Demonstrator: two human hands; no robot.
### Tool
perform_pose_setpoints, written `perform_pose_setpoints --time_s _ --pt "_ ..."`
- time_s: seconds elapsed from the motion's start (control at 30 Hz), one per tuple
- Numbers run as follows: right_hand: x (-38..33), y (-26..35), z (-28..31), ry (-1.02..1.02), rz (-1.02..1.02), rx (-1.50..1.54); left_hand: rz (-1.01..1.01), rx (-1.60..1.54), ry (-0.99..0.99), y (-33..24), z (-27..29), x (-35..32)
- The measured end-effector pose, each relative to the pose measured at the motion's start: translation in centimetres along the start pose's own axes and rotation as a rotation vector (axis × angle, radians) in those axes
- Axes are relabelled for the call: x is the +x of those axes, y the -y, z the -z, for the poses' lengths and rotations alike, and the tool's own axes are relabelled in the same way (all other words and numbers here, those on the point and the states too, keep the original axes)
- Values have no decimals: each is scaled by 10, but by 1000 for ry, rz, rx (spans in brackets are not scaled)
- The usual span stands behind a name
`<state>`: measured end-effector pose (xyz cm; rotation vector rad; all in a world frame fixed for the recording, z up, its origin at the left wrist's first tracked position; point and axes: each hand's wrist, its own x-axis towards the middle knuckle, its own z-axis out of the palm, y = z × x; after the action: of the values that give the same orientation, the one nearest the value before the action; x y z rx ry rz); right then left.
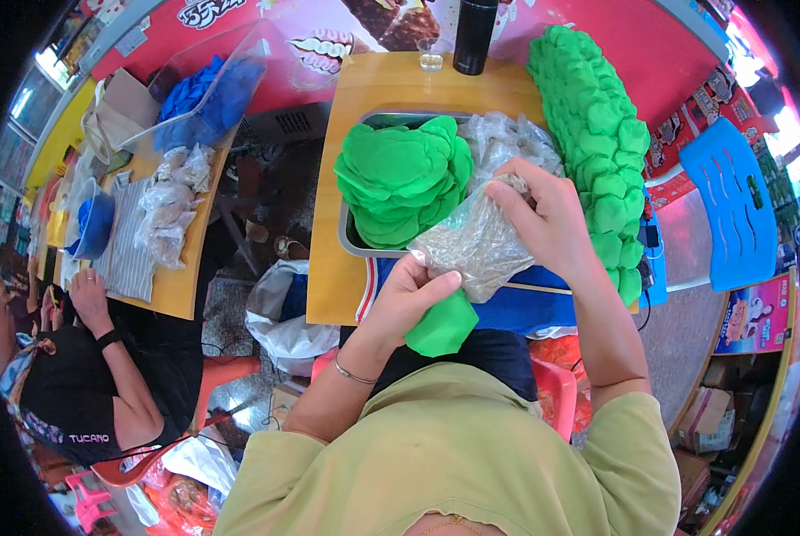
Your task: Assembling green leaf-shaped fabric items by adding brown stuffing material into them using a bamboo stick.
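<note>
In front of my chest I hold a clear, crinkled plastic bag [476, 246] with greyish contents that I cannot make out. My right hand [547, 214] is closed round its upper end. At the lower left edge of the bag, my left hand [409, 299] is closed with thumb and fingers together, and a green fabric piece [445, 326] hangs from it. Just beyond lies a metal tray [351, 234] with a heap of green rounded fabric pieces [404, 179] on its left and more clear plastic bags [512, 138] on its right.
A long padded roll of green petals [597, 152] runs along the right side of the wooden table [324, 268]. A black bottle [476, 36] and a small glass [431, 58] stand at the back. Blue chair right [731, 201]. At left, another person's hand [89, 299] rests by a second table.
</note>
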<state>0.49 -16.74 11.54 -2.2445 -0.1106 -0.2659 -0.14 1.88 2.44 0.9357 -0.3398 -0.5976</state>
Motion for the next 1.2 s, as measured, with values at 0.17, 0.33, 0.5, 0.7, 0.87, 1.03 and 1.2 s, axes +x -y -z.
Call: perform_pose_setpoints --time_s 0.17,0.33,0.5,0.7,0.87,1.03,1.2 --pt "2 -10 -6 -26 -42 44 142 -178 -26 -3 5 4" --pt "-1 -8 -7 -8 38 85 -120 217 -105 -1 17 4" --pt "-12 -20 -6 -122 303 38 -647 783 -32 -36 3 2" --pt "-24 -26 -16 -229 254 96 -390 682 4 -51 1 0" --pt "-25 -29 -12 -334 177 113 -168 423 -52 -55 -16 6" --pt "-15 -35 1 -268 13 100 -25 361 -40 -30 4 40" --pt "-8 -53 10 -63 -114 143 256 59 -171 -5 -3 37"
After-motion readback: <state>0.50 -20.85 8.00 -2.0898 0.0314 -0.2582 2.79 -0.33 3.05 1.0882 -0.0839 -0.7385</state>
